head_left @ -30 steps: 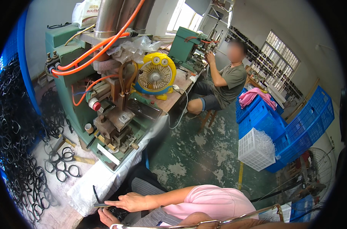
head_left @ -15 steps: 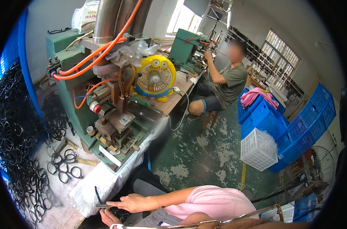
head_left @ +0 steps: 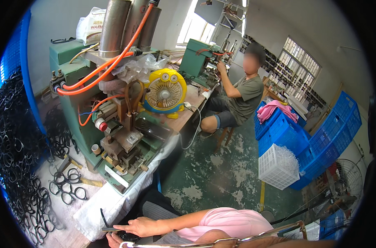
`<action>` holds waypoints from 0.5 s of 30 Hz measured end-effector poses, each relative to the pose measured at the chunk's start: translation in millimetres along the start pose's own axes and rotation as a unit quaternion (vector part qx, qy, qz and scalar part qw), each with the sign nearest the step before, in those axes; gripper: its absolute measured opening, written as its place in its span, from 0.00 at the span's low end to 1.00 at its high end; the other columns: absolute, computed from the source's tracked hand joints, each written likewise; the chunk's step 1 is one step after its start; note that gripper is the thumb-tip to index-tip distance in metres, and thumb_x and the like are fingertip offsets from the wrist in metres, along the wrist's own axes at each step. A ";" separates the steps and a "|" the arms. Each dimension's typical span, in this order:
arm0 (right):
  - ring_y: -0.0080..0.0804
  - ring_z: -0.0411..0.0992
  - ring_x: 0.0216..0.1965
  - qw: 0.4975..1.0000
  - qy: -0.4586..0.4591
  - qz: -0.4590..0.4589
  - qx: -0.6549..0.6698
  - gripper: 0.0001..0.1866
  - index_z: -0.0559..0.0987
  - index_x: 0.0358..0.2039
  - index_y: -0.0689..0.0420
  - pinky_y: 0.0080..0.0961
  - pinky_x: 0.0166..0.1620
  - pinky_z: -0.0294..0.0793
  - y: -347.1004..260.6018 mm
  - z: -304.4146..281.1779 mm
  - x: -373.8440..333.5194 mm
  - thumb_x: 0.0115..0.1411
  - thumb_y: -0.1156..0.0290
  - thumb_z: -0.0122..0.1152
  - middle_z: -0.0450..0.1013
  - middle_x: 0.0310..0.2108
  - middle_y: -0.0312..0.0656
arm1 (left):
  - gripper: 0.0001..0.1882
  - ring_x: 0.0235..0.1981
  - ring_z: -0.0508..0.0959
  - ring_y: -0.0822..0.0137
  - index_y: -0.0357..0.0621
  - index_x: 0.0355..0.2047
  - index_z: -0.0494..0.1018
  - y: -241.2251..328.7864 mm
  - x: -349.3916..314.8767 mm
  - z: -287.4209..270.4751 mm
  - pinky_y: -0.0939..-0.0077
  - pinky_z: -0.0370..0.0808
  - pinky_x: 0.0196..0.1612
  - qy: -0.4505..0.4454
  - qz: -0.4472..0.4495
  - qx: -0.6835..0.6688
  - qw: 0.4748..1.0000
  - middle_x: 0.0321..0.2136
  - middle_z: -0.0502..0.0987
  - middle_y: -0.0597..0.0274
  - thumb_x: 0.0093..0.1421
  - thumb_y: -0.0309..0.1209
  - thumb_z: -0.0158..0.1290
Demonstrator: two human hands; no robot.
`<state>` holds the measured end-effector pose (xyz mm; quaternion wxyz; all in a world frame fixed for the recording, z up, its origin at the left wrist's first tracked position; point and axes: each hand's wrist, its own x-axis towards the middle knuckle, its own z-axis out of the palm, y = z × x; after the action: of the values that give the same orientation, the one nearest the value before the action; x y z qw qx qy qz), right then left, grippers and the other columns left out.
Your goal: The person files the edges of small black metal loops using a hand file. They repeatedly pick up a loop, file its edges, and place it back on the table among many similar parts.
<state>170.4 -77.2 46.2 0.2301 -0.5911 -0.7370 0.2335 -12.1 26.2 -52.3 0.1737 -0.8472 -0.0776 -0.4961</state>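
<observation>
Dark eyeglass frames are held low in the view, beyond the edge of the cloth-covered bench, with one thin temple sticking up. My right hand, on the arm with the pink sleeve, grips them with its index finger stretched along the dark bar. Below it, my left hand has its fingers closed on the same frames from underneath; the lower picture edge and a metal rim cut it off. A green press machine with orange hoses stands on the bench ahead of both hands.
Black frames are heaped at the left, several lying loose beside a hammer. A yellow fan stands behind the press. Farther back, another person sits at a second machine. Blue crates and a white basket stand right.
The view has shifted slightly. My hands keep hold of the frames, which look turned a little and sit slightly lower and to the left. The seated person's raised hand is a bit lower.
</observation>
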 end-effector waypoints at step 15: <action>0.43 0.68 0.20 1.000 0.005 -0.022 -0.012 0.36 0.50 0.68 0.42 0.38 0.24 0.69 1.6 2.3 -0.9 0.63 0.66 0.52 0.66 0.21 0.45 | 0.14 0.31 0.77 0.46 0.33 0.35 0.73 -12.4 -40.5 15.0 0.62 0.74 0.34 0.007 0.002 -0.034 0.999 0.30 0.77 0.43 0.67 0.31 0.41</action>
<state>170.4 -77.9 43.4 0.2318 -0.5788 -0.7513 0.2165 -23.7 44.9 -91.5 0.1463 -0.8495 -0.0574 -0.5036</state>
